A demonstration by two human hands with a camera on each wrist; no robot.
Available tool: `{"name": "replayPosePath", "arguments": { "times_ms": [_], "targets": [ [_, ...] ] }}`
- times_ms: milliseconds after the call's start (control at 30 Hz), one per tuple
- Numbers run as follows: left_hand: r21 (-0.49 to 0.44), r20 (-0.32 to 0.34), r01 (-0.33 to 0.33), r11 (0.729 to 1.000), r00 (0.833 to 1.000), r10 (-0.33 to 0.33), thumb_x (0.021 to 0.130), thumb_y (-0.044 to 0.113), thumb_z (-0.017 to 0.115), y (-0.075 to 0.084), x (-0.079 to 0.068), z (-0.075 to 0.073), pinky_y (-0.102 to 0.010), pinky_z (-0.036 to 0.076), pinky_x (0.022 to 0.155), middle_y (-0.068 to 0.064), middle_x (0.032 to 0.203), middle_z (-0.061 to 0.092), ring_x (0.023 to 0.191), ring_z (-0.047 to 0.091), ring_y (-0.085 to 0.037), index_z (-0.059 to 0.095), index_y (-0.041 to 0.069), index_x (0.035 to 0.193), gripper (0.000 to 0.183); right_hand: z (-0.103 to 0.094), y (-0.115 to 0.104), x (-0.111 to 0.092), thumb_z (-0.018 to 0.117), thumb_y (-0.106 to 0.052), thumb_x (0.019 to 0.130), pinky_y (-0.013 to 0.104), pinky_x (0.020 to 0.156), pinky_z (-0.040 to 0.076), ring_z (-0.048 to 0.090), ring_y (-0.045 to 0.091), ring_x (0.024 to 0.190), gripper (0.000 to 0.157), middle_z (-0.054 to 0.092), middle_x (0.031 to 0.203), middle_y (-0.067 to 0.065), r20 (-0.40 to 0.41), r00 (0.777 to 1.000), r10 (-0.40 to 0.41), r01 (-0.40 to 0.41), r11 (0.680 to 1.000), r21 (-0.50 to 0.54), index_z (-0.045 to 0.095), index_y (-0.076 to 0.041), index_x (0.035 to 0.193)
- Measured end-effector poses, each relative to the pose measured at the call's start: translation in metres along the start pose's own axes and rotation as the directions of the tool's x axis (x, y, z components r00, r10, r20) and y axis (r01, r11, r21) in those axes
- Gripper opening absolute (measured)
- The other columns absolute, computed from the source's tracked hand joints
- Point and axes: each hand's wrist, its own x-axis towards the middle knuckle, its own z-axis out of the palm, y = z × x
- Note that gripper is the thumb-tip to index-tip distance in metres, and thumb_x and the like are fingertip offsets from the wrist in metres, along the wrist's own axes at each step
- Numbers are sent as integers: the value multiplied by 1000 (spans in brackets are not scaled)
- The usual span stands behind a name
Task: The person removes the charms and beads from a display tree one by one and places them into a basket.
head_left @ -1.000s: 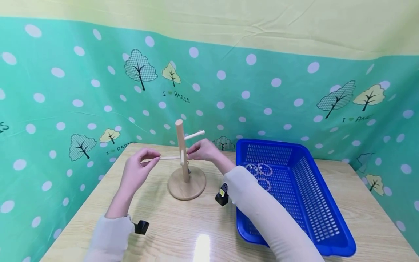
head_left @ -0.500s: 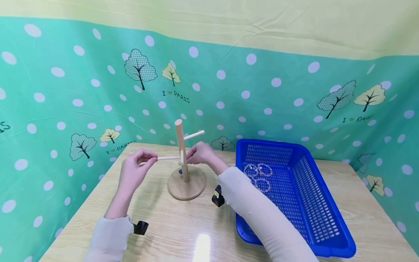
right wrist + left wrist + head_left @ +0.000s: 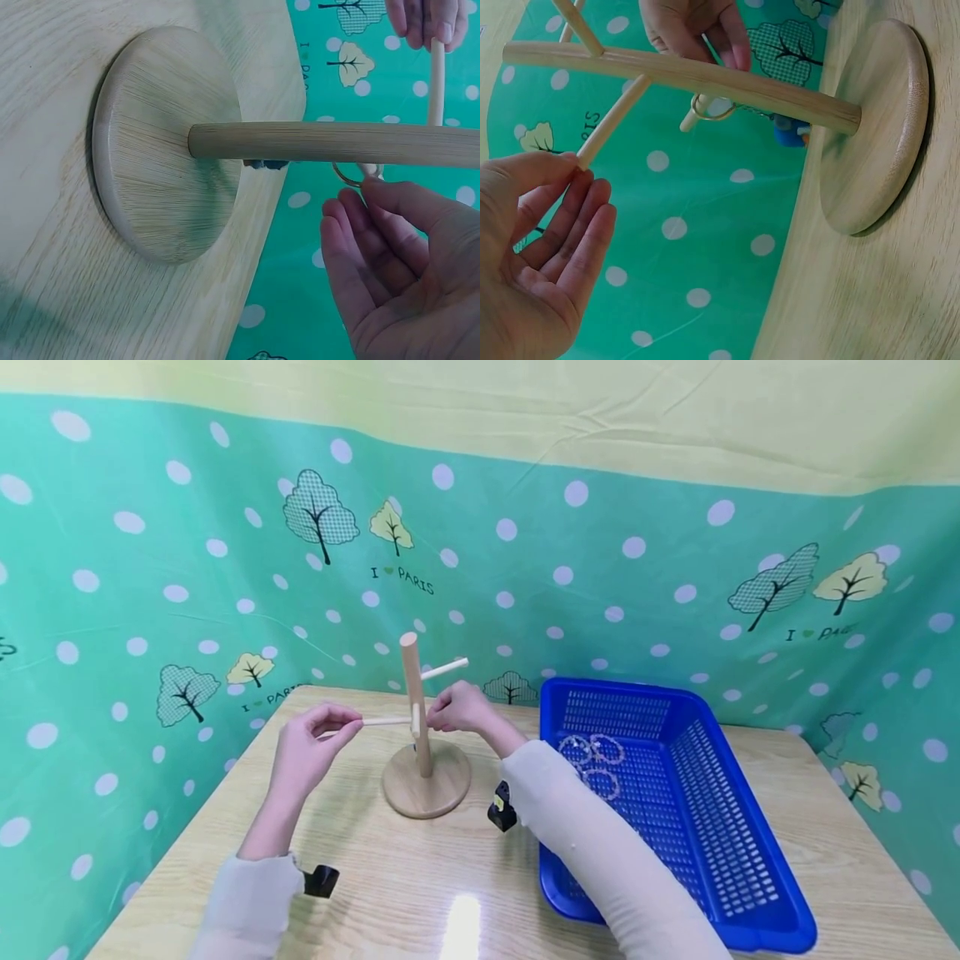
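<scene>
A wooden stand (image 3: 412,672) with a round base (image 3: 405,785) and several pegs stands on the table. My left hand (image 3: 307,752) pinches the tip of the left peg (image 3: 613,121) between thumb and fingers. Behind the post, my right hand (image 3: 467,708) pinches a metal key ring (image 3: 343,178) at thumb and fingertips, beside a short peg (image 3: 688,122). From that ring a chain and a small blue charm (image 3: 786,133) of a keychain hang close to the post. In the head view the post and right fingers hide most of the keychain.
To the right, a blue plastic basket (image 3: 742,810) holds several beaded bracelets (image 3: 602,783). A green dotted curtain (image 3: 247,552) hangs behind the wooden table (image 3: 375,893). Two other pegs project from the post, one toward the upper right (image 3: 446,668).
The right hand has shifted slightly left and down behind the post, and the keychain's charm has swung about. My left hand stays at the peg tip, slightly further left than at first.
</scene>
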Motion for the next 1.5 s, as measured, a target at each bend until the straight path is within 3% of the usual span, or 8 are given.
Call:
{"name": "replayPosePath", "arguments": {
  "times_ms": [133,267,567,767,900,1100,1333,1500],
  "targets": [
    [4,-1,4,1000,1000,-4,94,25,70,0,1,-1,-6,53,76,-16,107,70,84,61,11,72,2,107,26,-1,-2,7,73,-13,91,23,68,59,73,22,81,12,77,93,12,-68,997,-36,32,998,-48,76,-3,93],
    [-5,4,13,1000,1000,-13,94,25,71,0,1,-1,-6,53,77,-17,108,71,85,61,12,72,2,107,26,1,-1,15,72,-14,91,17,57,47,63,11,69,10,76,87,8,-160,986,-54,44,997,-65,77,-6,90],
    [-2,-3,22,1000,1000,-22,94,24,71,0,-3,-1,-5,53,78,-17,109,71,86,61,11,73,2,107,26,1,4,27,71,-11,88,19,51,37,48,11,59,7,63,70,2,-336,940,-55,55,998,-9,71,-6,84],
    [34,-5,20,999,1000,-20,94,25,71,-3,-5,-1,-5,52,78,-5,102,72,85,60,13,73,4,105,24,-17,8,21,72,-14,90,19,52,39,51,12,62,10,70,80,7,-380,925,-22,30,999,15,75,-5,94],
    [40,-10,13,999,1000,-13,94,27,71,-4,-4,-1,-5,52,77,0,100,72,85,60,14,73,4,105,25,-39,14,11,72,-14,91,19,60,44,60,15,73,11,75,92,9,-431,902,-41,43,999,-4,77,-6,96],
    [59,-2,29,998,1000,-29,95,31,69,-3,-1,2,-5,52,75,-10,108,72,84,58,16,73,5,108,29,-83,30,-12,71,-16,90,27,73,55,67,21,90,10,76,102,7,-462,887,-13,-3,999,-32,77,-10,95],
    [73,-2,35,997,999,-35,94,31,70,-2,-1,-1,-6,52,73,6,100,70,84,57,17,73,6,108,29,-128,56,-55,69,-19,90,28,77,55,67,21,91,16,75,104,11,-450,893,12,-31,999,-35,75,-8,101],
    [87,10,43,995,999,-44,94,36,69,-1,-4,-4,-5,50,74,-2,106,71,85,56,18,73,7,109,33,-150,82,-90,69,-18,91,35,84,60,70,22,91,18,74,105,14,-401,915,33,-46,999,-23,75,-4,102]
  ]
}}
